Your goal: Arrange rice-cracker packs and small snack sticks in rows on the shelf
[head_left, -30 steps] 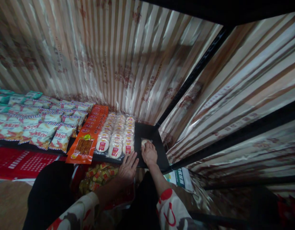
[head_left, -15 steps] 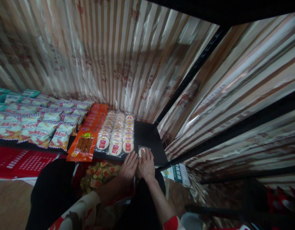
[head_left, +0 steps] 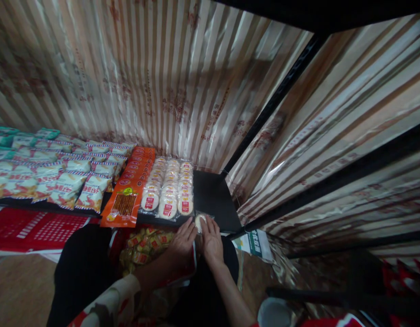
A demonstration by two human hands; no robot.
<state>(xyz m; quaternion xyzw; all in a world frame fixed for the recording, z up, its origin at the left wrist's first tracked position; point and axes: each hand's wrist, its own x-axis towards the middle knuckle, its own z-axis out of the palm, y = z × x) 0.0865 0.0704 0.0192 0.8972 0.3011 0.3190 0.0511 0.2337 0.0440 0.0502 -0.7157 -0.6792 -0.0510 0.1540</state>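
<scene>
At the front edge of a black shelf [head_left: 213,193], a round white rice cracker in a clear wrapper [head_left: 200,223] lies partly hidden under fingers. My right hand [head_left: 211,240] holds it, fingers bent over its top. Beside its left edge is my left hand [head_left: 182,240], fingers extended and close together, the tips close to the wrapper; whether they touch it I cannot tell. Just left stand three rows of wrapped rice crackers [head_left: 167,208], overlapping toward the back.
Orange snack packets [head_left: 121,206] lie left of the crackers, then several white-and-blue snack bags [head_left: 92,193]. Under the shelf are a red basket [head_left: 195,259] with gold-wrapped pieces [head_left: 141,256] and another red basket [head_left: 36,229]. A black post [head_left: 274,104] rises at the shelf's back right corner.
The view has shifted slightly, moving the shelf a little rightward. Both hands have come slightly nearer the front edge with the single wrapped cracker, which now shows at my right fingertips.
</scene>
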